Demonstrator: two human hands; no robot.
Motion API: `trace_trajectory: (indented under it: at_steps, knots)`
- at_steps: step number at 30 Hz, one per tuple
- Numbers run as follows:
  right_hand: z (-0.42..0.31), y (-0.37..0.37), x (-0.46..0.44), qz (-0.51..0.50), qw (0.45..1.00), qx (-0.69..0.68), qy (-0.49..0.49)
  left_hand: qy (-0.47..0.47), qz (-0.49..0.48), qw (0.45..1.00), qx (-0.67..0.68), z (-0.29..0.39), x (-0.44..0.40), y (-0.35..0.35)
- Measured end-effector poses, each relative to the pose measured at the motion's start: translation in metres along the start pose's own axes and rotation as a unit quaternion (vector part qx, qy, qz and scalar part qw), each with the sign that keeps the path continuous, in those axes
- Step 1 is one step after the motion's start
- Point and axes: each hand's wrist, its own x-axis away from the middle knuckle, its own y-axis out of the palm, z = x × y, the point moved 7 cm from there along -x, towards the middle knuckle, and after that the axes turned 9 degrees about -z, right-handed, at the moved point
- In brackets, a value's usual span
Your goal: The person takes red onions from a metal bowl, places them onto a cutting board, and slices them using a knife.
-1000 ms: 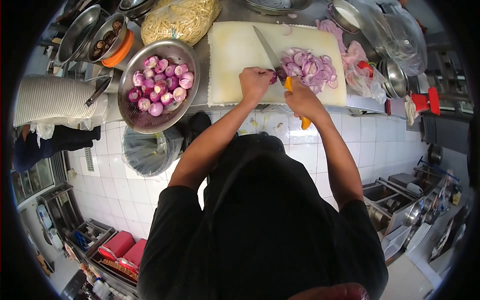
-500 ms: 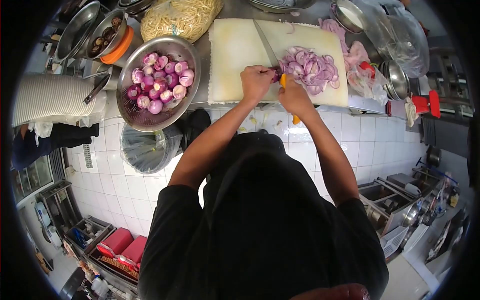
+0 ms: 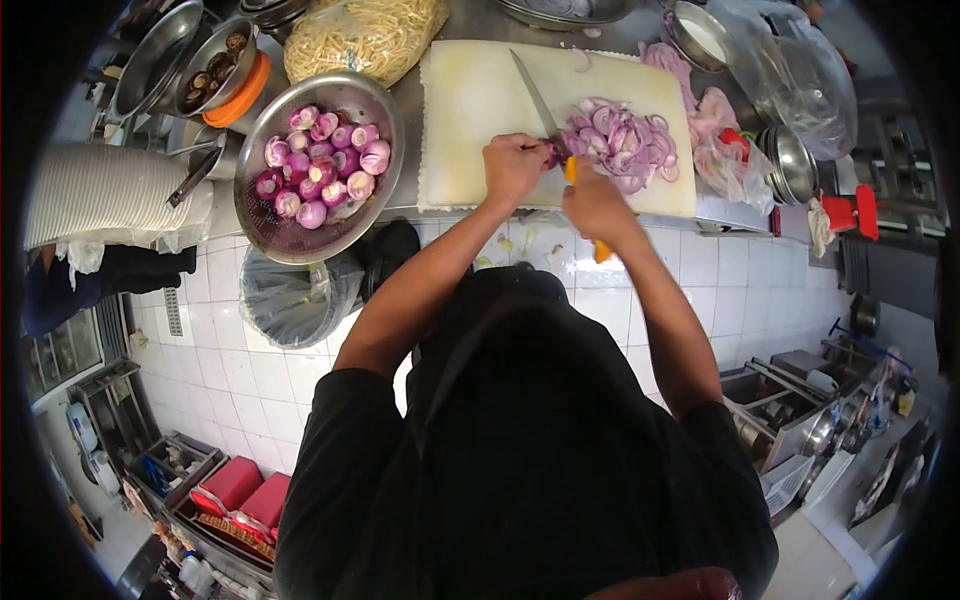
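My right hand is wrapped round the yellow handle of a long kitchen knife, whose blade points away from me over a white cutting board. Just left of the blade, my left hand is closed on a purple-red onion, mostly hidden by my fingers and the knife. Right of the blade lies a pile of onion slices. A perforated steel colander left of the board holds several peeled red onions.
A bag of pale noodle-like strips sits behind the colander. A lined bin stands on the floor below it. Steel bowls and a plastic bag lie right of the board. Another person's dark-clothed legs show at far left.
My right hand and the knife handle have shifted slightly right and toward me. My left hand stays at nearly the same spot on the onion.
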Motion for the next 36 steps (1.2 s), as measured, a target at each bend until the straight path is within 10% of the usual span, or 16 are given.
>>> trace_trajectory:
  at_steps: [36]
  knots:
    - [0.001,-0.001,-0.019,0.005,0.999,0.015,-0.036,0.019,0.000,0.998,-0.053,0.001,-0.003,-0.001]
